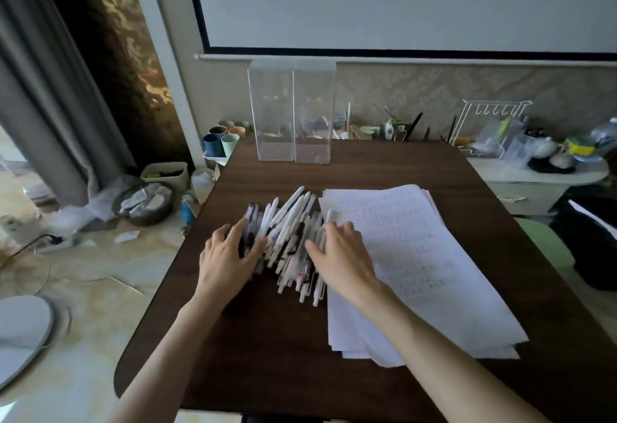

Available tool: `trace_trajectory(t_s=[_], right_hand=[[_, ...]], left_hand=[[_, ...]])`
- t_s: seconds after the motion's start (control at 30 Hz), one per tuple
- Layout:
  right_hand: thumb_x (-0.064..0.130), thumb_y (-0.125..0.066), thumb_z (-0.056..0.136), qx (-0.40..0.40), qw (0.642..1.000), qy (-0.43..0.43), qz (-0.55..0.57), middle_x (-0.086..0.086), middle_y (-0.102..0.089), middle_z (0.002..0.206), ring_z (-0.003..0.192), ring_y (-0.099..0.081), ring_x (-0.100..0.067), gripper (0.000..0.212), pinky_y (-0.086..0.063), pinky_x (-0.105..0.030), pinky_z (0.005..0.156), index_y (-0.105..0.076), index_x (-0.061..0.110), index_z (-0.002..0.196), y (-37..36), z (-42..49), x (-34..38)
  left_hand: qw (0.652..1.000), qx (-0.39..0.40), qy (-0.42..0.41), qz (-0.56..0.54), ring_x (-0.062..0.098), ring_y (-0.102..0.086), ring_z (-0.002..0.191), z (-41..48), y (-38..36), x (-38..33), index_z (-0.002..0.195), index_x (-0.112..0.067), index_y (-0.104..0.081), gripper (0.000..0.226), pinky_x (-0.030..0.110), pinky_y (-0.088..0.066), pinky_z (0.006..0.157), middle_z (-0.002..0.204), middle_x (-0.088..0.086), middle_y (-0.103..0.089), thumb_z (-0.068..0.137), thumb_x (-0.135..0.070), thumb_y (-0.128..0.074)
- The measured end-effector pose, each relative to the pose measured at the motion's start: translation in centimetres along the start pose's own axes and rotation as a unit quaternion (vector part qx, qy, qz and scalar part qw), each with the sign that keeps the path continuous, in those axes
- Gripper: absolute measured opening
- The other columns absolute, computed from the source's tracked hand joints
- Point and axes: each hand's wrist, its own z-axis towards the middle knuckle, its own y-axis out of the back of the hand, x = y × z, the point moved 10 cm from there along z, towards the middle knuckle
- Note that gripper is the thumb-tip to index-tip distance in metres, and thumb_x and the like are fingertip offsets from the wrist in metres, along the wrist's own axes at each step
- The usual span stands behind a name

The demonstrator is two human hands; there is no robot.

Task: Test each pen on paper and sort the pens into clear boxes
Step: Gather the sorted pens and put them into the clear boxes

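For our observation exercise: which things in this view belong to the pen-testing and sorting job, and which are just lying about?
Job: pens, gathered between left hand and right hand; paper stack; clear boxes.
Lying about: coloured cups; wire rack; round floor basket.
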Motion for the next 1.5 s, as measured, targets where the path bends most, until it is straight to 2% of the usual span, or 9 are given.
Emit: trace_trajectory(t_s=[0.2,0.33,0.43,0.57,0.77,1.03,1.17,1.3,1.5], right_hand=[[0.048,-0.032,0.099,0.053,0.997,0.008,0.060,-0.005,-0.006,0.157,0.143,-0.009,-0.026,0.062,-0.021,-0.038,0.114,-0.016,0.017,0.150,-3.2,1.2,2.7],[0.049,-0.024,0.100,0.085,0.995,0.055,-0.002,-0.005,0.007,0.159,0.145,0.014,-0.024,0.064,0.006,-0.037,0.117,-0.005,0.018,0.152,-4.7,1.1,4.2],[0.051,-0.027,0.099,0.080,0.995,0.063,0.001,-0.003,0.013,0.159,0.144,0.019,-0.024,0.065,0.009,-0.035,0.115,-0.002,0.022,0.152,-5.0,1.1,4.2],[0.036,-0.054,0.092,-0.008,0.987,0.029,0.155,-0.003,0.004,0.157,0.144,-0.006,-0.021,0.067,-0.021,-0.024,0.106,-0.019,0.020,0.146,-3.2,1.4,3.5],[0.014,-0.062,0.090,-0.056,0.952,-0.026,0.301,-0.002,-0.029,0.144,0.122,-0.029,0.000,0.055,-0.023,-0.002,0.093,-0.036,0.017,0.138,-1.3,1.3,0.5],[0.011,-0.064,0.088,-0.072,0.903,-0.104,0.411,0.002,-0.046,0.138,0.127,-0.043,-0.018,0.046,-0.038,-0.037,0.106,-0.047,0.021,0.129,-0.2,1.5,-3.4],[0.020,-0.059,0.092,-0.064,0.920,-0.084,0.377,0.002,-0.046,0.137,0.119,-0.051,-0.018,0.038,-0.043,-0.039,0.103,-0.049,0.025,0.128,1.2,1.2,-4.1],[0.015,-0.053,0.095,-0.054,0.928,-0.069,0.361,0.002,-0.058,0.119,0.093,-0.060,-0.006,0.030,-0.049,-0.015,0.071,-0.054,0.023,0.124,2.9,1.3,-5.5],[0.005,-0.055,0.092,-0.064,0.891,-0.126,0.432,0.008,-0.061,0.105,0.088,-0.066,-0.008,0.026,-0.051,-0.017,0.057,-0.059,0.022,0.111,3.9,1.4,-8.3]], left_hand=[[0.993,0.017,-0.063,-0.101,0.020,-0.031,0.135,1.3,0.0,-1.1,0.139,-0.030,-0.040,0.052,0.039,-0.026,0.110,0.146,0.003,-0.034,0.091,-0.048,-0.049],[0.990,0.021,-0.085,-0.112,0.021,-0.034,0.133,2.0,-0.1,-1.2,0.136,-0.032,-0.045,0.050,0.040,-0.029,0.108,0.145,0.003,-0.037,0.090,-0.050,-0.050],[0.992,0.028,-0.115,-0.040,0.021,-0.027,0.136,1.6,-0.7,-1.6,0.138,-0.039,-0.041,0.049,0.039,-0.025,0.107,0.151,-0.002,-0.027,0.091,-0.054,-0.045],[0.993,0.016,-0.119,0.006,0.022,-0.028,0.135,1.3,-0.7,-1.6,0.138,-0.037,-0.041,0.045,0.037,-0.028,0.104,0.152,-0.004,-0.024,0.094,-0.046,-0.044],[0.992,-0.012,-0.111,-0.065,0.026,-0.037,0.125,-0.1,0.3,-1.3,0.130,-0.025,-0.053,0.037,0.032,-0.033,0.100,0.144,0.001,-0.037,0.093,-0.026,-0.054],[0.984,-0.039,-0.123,-0.123,0.018,-0.051,0.113,-0.5,1.6,-1.0,0.121,-0.012,-0.060,0.030,0.023,-0.040,0.090,0.126,0.004,-0.052,0.091,-0.008,-0.055],[0.988,-0.034,-0.088,-0.121,0.016,-0.051,0.104,-0.2,1.6,-0.9,0.127,-0.018,-0.053,0.039,0.027,-0.044,0.080,0.123,0.003,-0.049,0.089,-0.020,-0.059],[0.998,0.010,-0.045,-0.045,0.029,-0.041,0.119,0.6,0.8,-1.1,0.142,-0.024,-0.032,0.062,0.041,-0.038,0.096,0.135,0.009,-0.039,0.088,-0.045,-0.055],[0.999,0.042,-0.008,0.002,0.031,-0.035,0.125,1.0,-0.1,-1.7,0.144,-0.020,-0.025,0.071,0.042,-0.032,0.100,0.138,0.013,-0.038,0.087,-0.051,-0.054]])
